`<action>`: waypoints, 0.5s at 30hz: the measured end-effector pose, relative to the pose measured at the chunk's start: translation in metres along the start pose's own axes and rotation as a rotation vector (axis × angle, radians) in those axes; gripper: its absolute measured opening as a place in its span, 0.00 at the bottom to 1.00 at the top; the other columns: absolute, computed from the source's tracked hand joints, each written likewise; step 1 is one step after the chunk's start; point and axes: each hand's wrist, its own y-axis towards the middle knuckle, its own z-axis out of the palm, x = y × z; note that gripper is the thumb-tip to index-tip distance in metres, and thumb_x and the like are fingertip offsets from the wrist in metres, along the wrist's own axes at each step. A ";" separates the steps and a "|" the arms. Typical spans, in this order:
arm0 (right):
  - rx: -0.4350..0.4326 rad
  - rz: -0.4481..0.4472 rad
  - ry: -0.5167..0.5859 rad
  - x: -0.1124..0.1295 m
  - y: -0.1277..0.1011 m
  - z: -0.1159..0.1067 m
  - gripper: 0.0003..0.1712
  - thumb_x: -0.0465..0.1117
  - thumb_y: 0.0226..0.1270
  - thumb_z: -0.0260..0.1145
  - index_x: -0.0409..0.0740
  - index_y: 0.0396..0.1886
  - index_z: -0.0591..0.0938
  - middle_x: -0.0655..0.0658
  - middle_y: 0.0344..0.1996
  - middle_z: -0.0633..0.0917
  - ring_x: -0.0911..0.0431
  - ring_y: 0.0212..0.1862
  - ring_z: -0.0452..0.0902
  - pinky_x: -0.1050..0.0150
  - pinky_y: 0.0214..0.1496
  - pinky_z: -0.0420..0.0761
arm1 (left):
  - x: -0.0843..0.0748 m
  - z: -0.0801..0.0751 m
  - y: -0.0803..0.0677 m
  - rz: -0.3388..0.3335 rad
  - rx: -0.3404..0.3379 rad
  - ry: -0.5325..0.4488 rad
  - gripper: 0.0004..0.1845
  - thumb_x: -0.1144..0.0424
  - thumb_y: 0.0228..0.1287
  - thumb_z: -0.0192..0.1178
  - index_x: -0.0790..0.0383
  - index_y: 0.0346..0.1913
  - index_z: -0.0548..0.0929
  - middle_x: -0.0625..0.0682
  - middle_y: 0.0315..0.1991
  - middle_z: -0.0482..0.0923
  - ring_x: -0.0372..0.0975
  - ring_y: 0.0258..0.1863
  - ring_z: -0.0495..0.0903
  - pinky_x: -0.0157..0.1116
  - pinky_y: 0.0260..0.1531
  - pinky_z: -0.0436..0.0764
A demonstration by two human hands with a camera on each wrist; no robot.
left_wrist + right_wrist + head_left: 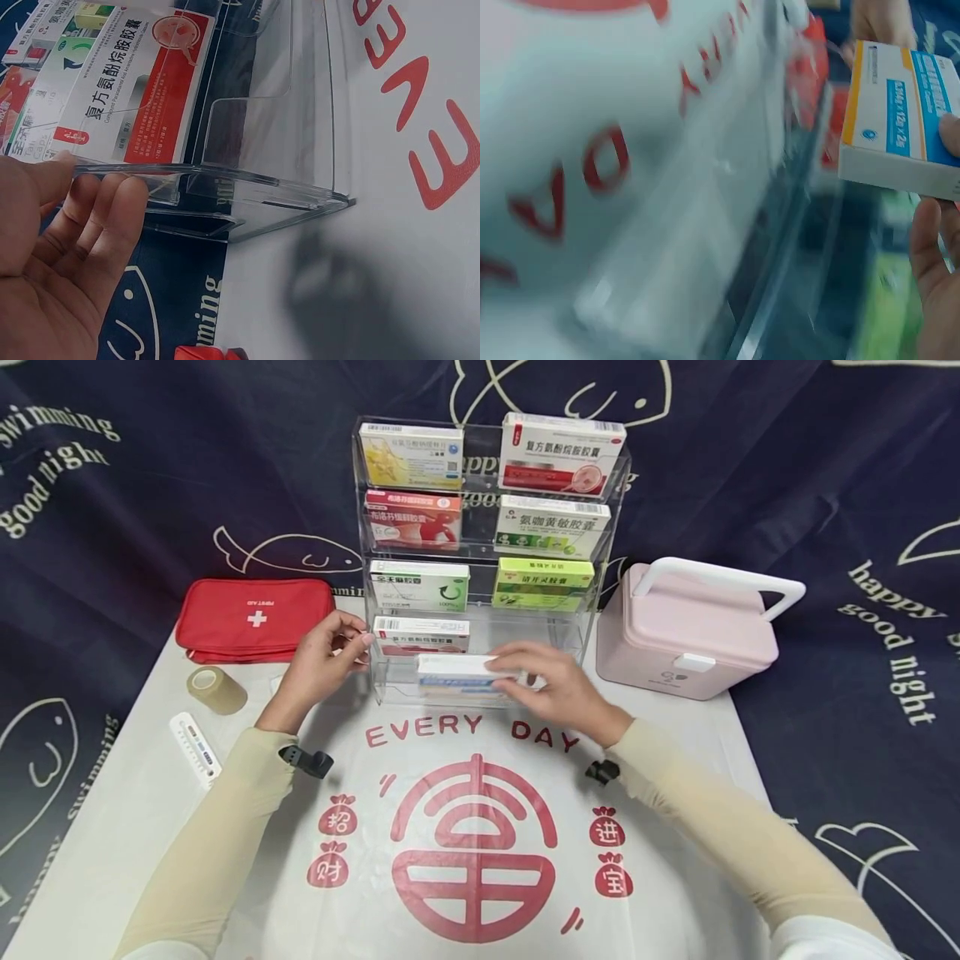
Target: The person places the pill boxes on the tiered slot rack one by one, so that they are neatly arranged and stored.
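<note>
My right hand (553,683) grips a white medicine box with blue and orange print (453,670) by its right end, in front of the lowest tier of a clear acrylic display rack (525,631). The right wrist view shows the same medicine box (889,105) tilted, with a thumb across its printed face. At the rack's left side, my left hand (324,653) pinches the edge of the side panel. Seen from the left wrist, the left hand (75,240) has its thumb and fingers at that edge, close beside a red-and-white medicine box (142,90) standing in a tier.
Several other medicine boxes stand in two columns on the rack, such as a lime-green box (543,583). Left of it lie a red first-aid pouch (257,614), a tan bandage roll (217,690) and a white thermometer (192,747). A pink lidded case (686,635) stands right.
</note>
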 end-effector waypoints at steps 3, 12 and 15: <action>-0.039 0.010 0.005 -0.006 0.002 -0.028 0.21 0.24 0.53 0.77 0.37 0.48 0.87 0.40 0.50 0.86 0.52 0.42 0.82 0.67 0.34 0.81 | 0.000 0.001 0.001 0.001 0.002 0.000 0.13 0.65 0.72 0.63 0.69 0.52 0.75 0.59 0.38 0.76 0.44 0.31 0.83 0.31 0.30 0.86; -0.113 0.145 -0.123 -0.002 0.007 -0.084 0.19 0.19 0.54 0.75 0.34 0.46 0.87 0.38 0.47 0.86 0.54 0.42 0.80 0.70 0.30 0.76 | -0.001 0.000 0.001 -0.013 -0.001 -0.001 0.13 0.65 0.73 0.62 0.69 0.52 0.74 0.59 0.38 0.76 0.43 0.31 0.84 0.32 0.31 0.87; -0.152 0.198 -0.165 0.000 0.008 -0.088 0.18 0.19 0.54 0.74 0.33 0.45 0.87 0.37 0.46 0.86 0.53 0.43 0.80 0.70 0.30 0.76 | 0.000 0.001 0.001 -0.016 -0.001 -0.008 0.13 0.65 0.74 0.62 0.69 0.52 0.74 0.59 0.38 0.76 0.43 0.31 0.84 0.32 0.31 0.87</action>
